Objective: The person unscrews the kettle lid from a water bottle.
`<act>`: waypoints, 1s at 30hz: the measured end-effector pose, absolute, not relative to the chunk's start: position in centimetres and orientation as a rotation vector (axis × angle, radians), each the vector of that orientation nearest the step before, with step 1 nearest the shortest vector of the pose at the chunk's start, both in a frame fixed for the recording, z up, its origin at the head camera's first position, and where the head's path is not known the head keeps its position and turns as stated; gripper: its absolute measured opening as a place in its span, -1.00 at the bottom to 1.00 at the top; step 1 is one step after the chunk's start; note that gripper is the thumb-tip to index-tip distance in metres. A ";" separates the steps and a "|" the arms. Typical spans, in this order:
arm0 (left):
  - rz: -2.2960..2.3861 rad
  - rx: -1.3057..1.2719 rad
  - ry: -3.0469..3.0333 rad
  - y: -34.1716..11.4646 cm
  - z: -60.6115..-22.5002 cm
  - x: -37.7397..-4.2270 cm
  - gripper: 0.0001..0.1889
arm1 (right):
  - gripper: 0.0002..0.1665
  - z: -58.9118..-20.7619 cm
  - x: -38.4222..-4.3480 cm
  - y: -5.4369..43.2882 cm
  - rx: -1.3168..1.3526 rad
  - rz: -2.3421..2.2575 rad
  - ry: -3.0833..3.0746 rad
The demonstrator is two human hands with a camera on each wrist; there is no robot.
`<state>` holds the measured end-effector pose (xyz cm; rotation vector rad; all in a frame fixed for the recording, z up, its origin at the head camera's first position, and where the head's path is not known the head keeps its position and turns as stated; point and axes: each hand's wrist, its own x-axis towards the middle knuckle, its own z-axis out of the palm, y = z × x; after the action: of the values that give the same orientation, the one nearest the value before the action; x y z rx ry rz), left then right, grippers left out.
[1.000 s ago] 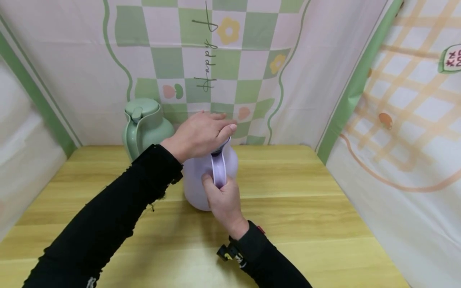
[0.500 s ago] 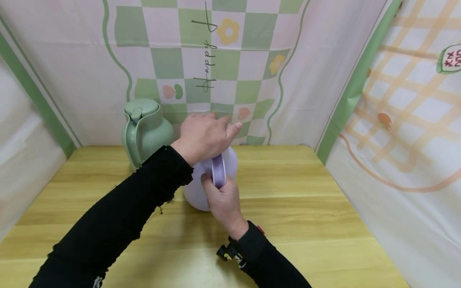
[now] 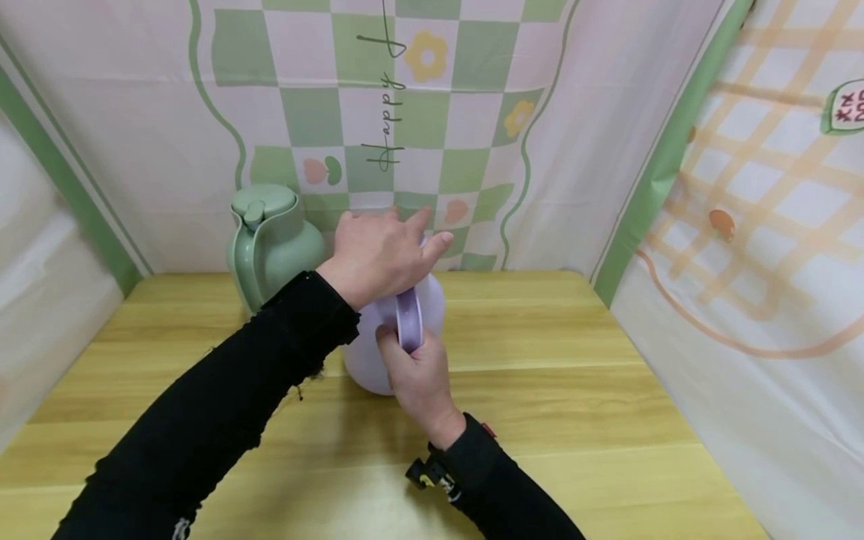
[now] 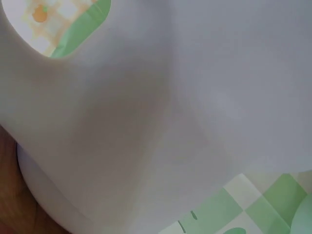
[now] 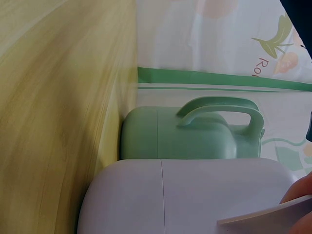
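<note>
Lilac vacuum jug [image 3: 367,356]: upright on wood-grain table [image 3: 574,420]
Left hand [image 3: 381,253]: fingers outstretched over lilac jug's top
Right hand [image 3: 420,379]: fingers curled round its handle [image 3: 409,322]
Green vacuum jug [image 3: 289,251]: behind, leftward

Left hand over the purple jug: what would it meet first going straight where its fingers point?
Likely the checkered cloth, though how far it hangs beyond the left hand is unclear. The green jug stands off to the left, outside that line.

Pale lilac jug [image 3: 370,356] | sage green jug [image 3: 293,247] | yellowish wood-grain tabletop [image 3: 574,420] | green-and-white checked backdrop [image 3: 421,120] (yellow flowers [image 3: 427,56] among the squares) | black sleeves [image 3: 196,412]
</note>
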<state>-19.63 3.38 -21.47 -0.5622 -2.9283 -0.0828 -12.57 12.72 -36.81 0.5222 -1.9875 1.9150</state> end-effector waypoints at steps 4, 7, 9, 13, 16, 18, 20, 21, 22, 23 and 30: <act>-0.068 -0.574 -2.935 3.1 -21.4 -19.5 -0.23 | -0.44 -36.8 -12.6 12.7 0.499 1.921 -1.994; -0.059 -0.587 -2.932 2.8 -21.4 -19.4 -0.23 | -0.43 -36.8 -12.5 12.7 0.486 1.918 -1.999; -0.058 -0.600 -2.929 2.6 -21.4 -19.4 -0.24 | -0.44 -36.7 -12.5 12.7 0.479 1.920 -2.000; -0.069 -0.631 -2.913 2.0 -21.4 -19.4 -0.24 | -0.45 -36.7 -12.4 12.6 0.464 1.930 -1.990; -0.076 -0.651 -2.901 1.5 -21.4 -19.3 -0.24 | -0.44 -36.7 -12.5 12.6 0.454 1.936 -1.984; -0.078 -0.661 -2.889 1.2 -21.4 -19.3 -0.24 | -0.43 -36.7 -12.5 12.5 0.450 1.930 -1.987; -0.069 -0.670 -2.876 0.9 -21.3 -19.2 -0.22 | -0.42 -36.7 -12.5 12.5 0.442 1.923 -1.993; -0.063 -0.677 -2.868 0.7 -21.3 -19.2 -0.22 | -0.42 -36.7 -12.5 12.5 0.441 1.918 -1.996; -0.058 -0.684 -2.857 0.6 -21.3 -19.1 -0.21 | -0.42 -36.7 -12.5 12.5 0.436 1.914 -2.001; -0.054 -0.694 -2.844 0.4 -21.4 -19.1 -0.21 | -0.42 -36.7 -12.5 12.5 0.431 1.913 -2.005; -0.050 -0.790 -2.735 -0.4 -21.4 -18.8 -0.18 | -0.44 -36.6 -12.4 12.6 0.402 1.943 -2.018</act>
<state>-18.82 -0.35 -21.40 -0.7903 -2.7350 -0.0501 -12.42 12.55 -36.64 0.4023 -2.0183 1.9426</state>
